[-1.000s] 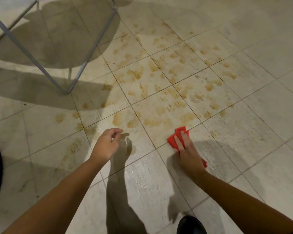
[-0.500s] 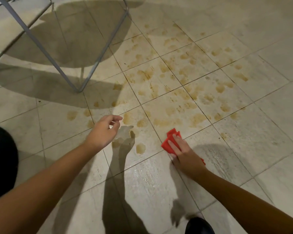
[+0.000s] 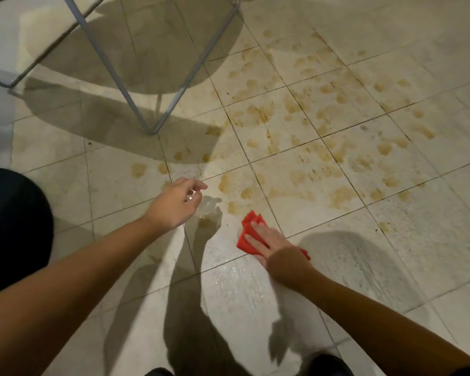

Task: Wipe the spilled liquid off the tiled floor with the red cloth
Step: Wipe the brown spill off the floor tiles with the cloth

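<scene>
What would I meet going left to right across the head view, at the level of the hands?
Dark round object at the left edge → left hand, holding nothing → red cloth pressed flat under the right hand → tiled floor.

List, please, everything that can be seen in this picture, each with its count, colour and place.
red cloth: one, red, on the floor near the centre, under the right hand.
spilled liquid: many patches, brown, on the tiles beyond the cloth.
tiled floor: one, pale beige, the whole view.
metal frame: one, grey, upper left, standing on the floor.
round object: one, black, left edge; unidentifiable.
shoes: seemingly two, dark, bottom edge.
left hand: one, left of the cloth, fingers loosely curled.
right hand: one, pressing flat on the cloth.
</scene>
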{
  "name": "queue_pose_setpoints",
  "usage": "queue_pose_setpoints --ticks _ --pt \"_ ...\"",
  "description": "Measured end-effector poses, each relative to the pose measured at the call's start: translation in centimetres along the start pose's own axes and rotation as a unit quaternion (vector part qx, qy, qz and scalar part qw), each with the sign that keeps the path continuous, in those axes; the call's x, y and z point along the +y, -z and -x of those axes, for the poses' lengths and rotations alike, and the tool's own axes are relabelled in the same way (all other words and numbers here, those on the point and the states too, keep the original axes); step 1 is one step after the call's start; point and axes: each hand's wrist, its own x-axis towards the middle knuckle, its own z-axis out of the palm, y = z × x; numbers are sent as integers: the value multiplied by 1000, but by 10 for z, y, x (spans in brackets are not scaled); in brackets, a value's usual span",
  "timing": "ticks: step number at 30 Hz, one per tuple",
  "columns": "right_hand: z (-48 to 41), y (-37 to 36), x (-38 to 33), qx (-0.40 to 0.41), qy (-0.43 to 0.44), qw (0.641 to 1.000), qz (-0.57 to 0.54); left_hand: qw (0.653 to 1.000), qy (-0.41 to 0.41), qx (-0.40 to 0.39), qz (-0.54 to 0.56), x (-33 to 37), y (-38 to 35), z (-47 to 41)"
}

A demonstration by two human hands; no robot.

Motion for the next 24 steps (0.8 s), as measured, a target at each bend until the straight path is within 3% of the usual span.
queue_pose_setpoints --ticks 3,6,8,11,14,17,20,24 --pt "22 1 17 -13 -48 999 19 999 -18 -12 -33 -4 26 -6" --pt "22 -3 21 -22 -44 997 51 998 -41 -15 -45 -12 45 -10" --pt "12 4 14 -22 19 996 82 998 -52 -6 -29 -18 48 -11" --pt "-9 13 -1 -100 187 969 126 999 -37 21 12 -28 40 -10" --pt "-31 18 -8 -135 240 958 80 998 -17 44 36 -42 23 -7" --pt "-50 22 -6 -76 199 975 57 998 -7 53 39 -50 13 -3" --pt "-47 17 -9 -33 76 997 10 995 14 79 66 -58 8 2" --pt "-15 -6 -16 20 -74 997 -4 988 47 105 107 -79 1 14"
